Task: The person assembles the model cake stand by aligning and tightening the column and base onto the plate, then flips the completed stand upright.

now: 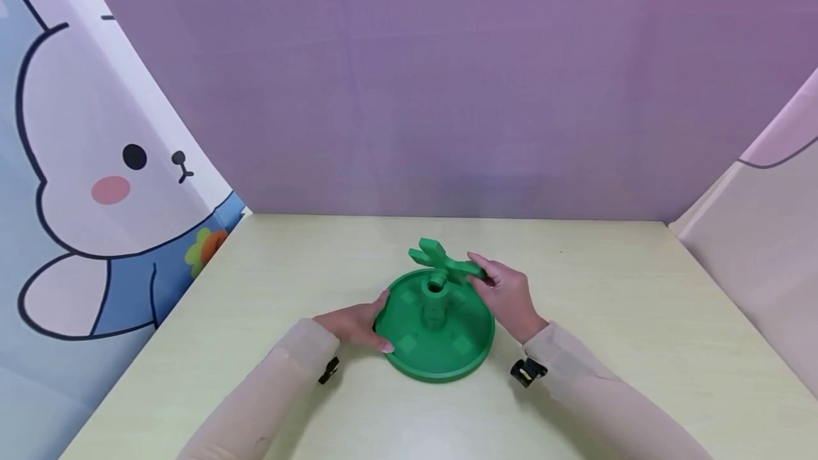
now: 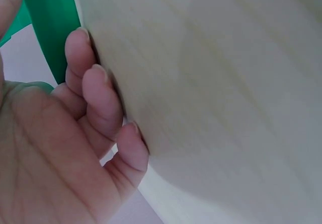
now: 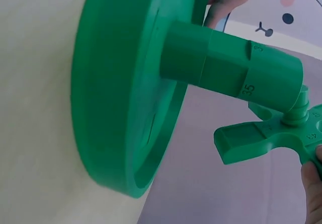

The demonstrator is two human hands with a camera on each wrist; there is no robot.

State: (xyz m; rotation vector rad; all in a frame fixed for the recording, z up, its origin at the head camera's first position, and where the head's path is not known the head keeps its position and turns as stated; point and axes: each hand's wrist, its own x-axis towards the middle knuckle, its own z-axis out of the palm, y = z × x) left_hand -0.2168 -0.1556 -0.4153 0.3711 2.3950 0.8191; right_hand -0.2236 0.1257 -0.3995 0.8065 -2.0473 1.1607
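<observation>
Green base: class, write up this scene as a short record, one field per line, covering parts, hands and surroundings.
Base: green, round base with raised rim, on the table
Post: green post rising from the base's middle, marked 35, top open
Branched piece: green branched piece near the post's top; contact unclear
Left hand: left hand holds the base's left edge
Right hand: right hand grips the branched piece
Backdrop: plain purple backdrop behind the table
</observation>
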